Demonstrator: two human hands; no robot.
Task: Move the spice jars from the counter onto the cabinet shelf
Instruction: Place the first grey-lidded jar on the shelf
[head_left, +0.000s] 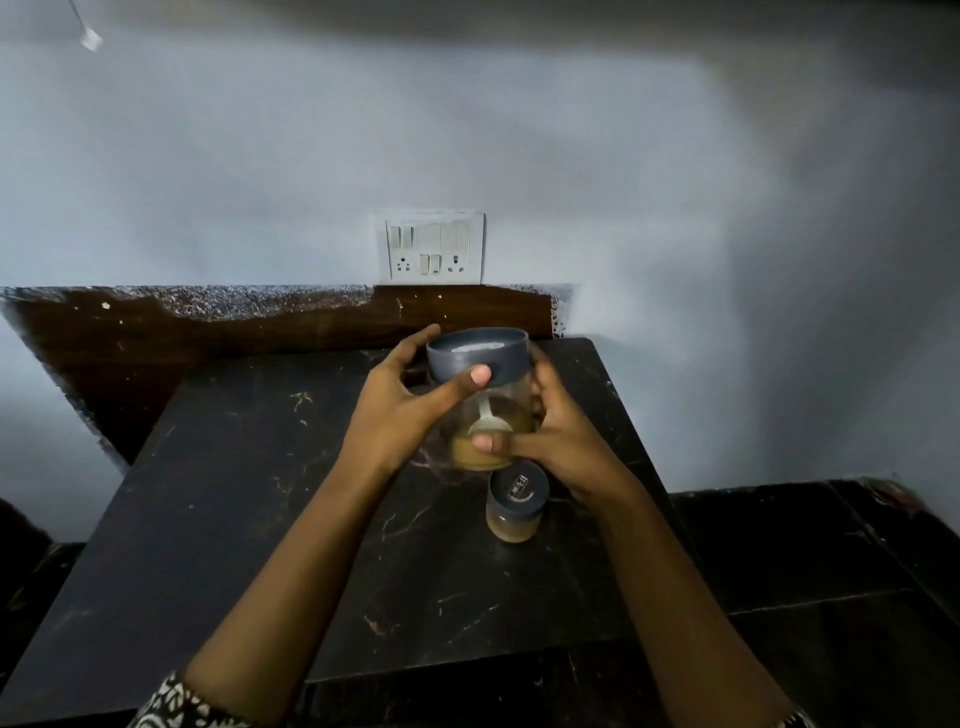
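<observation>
We held the large spice jar (480, 358) mid-frame, the left hand (395, 410) clamped on its lid and the right hand (563, 441) wrapped round the glass, probably for steadiness. The small jar (517, 506) stood on the surface (249, 519) below.

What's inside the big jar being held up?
Inside the big jar: yellowish powder at the bottom and a white spoon. The dark lid, left hand and right hand cover the rest.

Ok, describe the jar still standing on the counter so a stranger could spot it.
Below the white switch panel lies a dark marble counter. Right of its middle stands a small jar with a dark lid and yellowish contents. Unlike the bigger jar with a spoon inside, held by the left hand and right hand, it is short and stands free.
</observation>
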